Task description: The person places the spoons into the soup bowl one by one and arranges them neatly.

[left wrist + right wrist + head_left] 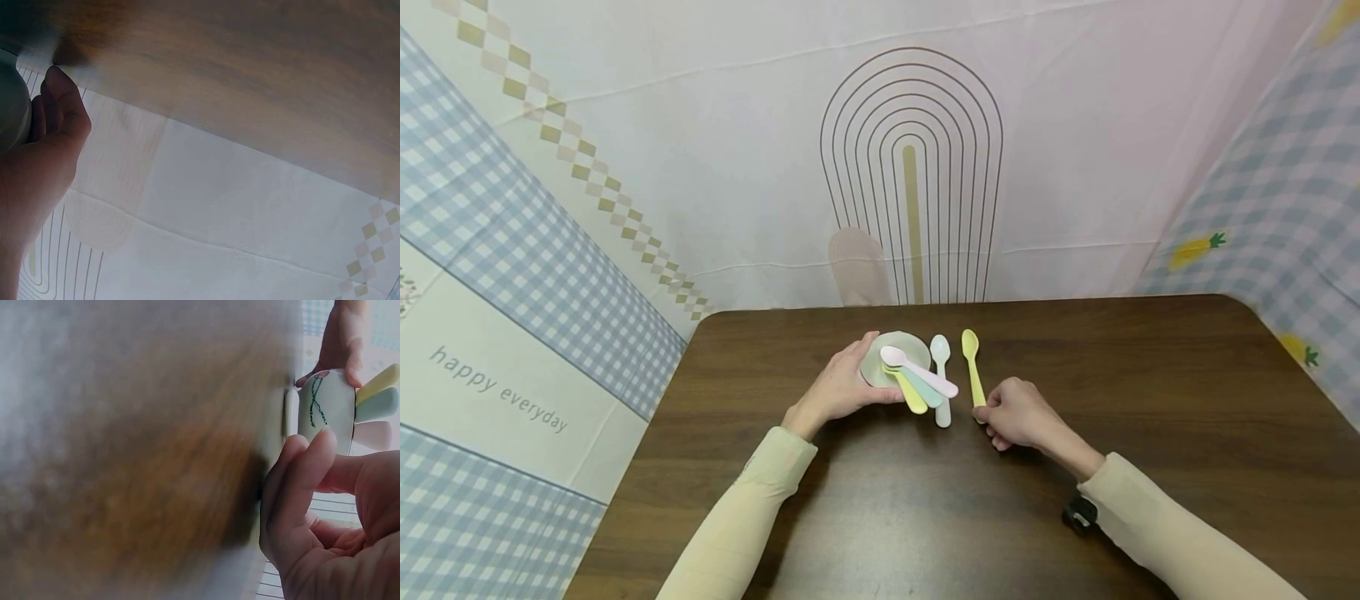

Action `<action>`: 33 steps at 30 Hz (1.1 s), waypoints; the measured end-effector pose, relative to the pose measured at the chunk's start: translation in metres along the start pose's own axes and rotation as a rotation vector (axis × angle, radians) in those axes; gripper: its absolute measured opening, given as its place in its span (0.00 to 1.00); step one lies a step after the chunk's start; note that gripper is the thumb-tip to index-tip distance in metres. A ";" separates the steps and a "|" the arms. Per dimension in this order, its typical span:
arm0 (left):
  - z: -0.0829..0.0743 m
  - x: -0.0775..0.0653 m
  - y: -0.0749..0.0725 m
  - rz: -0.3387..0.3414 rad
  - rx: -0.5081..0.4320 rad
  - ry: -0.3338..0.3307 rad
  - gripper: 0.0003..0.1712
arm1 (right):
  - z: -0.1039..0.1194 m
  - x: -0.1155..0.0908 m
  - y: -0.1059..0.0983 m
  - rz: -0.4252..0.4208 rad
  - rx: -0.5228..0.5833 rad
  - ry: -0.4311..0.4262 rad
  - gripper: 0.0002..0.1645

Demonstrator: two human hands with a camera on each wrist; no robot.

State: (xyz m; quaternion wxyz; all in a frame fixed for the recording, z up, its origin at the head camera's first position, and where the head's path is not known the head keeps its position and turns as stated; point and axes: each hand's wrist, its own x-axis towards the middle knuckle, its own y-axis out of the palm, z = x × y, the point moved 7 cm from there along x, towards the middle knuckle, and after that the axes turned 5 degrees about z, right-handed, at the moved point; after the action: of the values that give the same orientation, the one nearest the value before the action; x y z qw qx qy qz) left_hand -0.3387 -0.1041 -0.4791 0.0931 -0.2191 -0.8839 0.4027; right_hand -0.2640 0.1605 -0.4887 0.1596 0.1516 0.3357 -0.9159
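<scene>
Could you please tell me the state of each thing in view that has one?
Bowl: upright on the table
Pink spoon: in the bowl, handle sticking out
Green spoon: likewise
Inner yellow spoon: likewise
White spoon: lying on the table, not held
Outer yellow spoon: handle end pinched
Left grip: curled round the bowl
Right grip: pinching the outer yellow spoon
Dark wrist device: on or off, cannot tell

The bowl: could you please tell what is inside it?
The bowl holds a pink spoon, a green spoon and a yellow spoon. The pink one partly covers the others, so their heads cannot be fully seen.
</scene>
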 end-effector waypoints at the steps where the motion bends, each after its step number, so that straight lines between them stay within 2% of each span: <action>1: 0.006 0.003 0.003 -0.008 0.014 0.012 0.69 | 0.000 0.000 0.000 0.002 0.010 -0.003 0.20; 6: 0.014 0.005 0.005 -0.021 0.025 0.039 0.71 | -0.001 -0.004 -0.004 -0.010 0.065 -0.007 0.16; 8: 0.003 0.000 0.000 -0.005 -0.008 0.019 0.71 | -0.001 -0.006 -0.007 -0.019 0.095 -0.019 0.15; 12: -0.008 -0.004 -0.004 0.012 -0.018 -0.007 0.69 | 0.003 -0.011 -0.013 -0.031 0.157 -0.052 0.13; 17: -0.010 -0.005 -0.004 0.016 0.006 -0.029 0.67 | 0.009 -0.016 -0.020 -0.034 0.223 -0.081 0.12; 27: -0.007 -0.004 -0.004 0.023 -0.017 -0.033 0.69 | 0.021 -0.027 -0.030 -0.043 0.262 -0.122 0.14; 33: -0.005 -0.004 -0.003 0.004 -0.009 -0.001 0.70 | 0.028 -0.032 -0.033 -0.051 0.283 -0.129 0.14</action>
State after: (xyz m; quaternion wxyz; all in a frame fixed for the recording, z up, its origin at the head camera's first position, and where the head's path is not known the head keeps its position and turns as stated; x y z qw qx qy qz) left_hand -0.3339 -0.1043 -0.4732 0.0908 -0.2213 -0.8852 0.3990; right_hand -0.2525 0.1724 -0.4374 0.1347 0.1048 0.1961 -0.9656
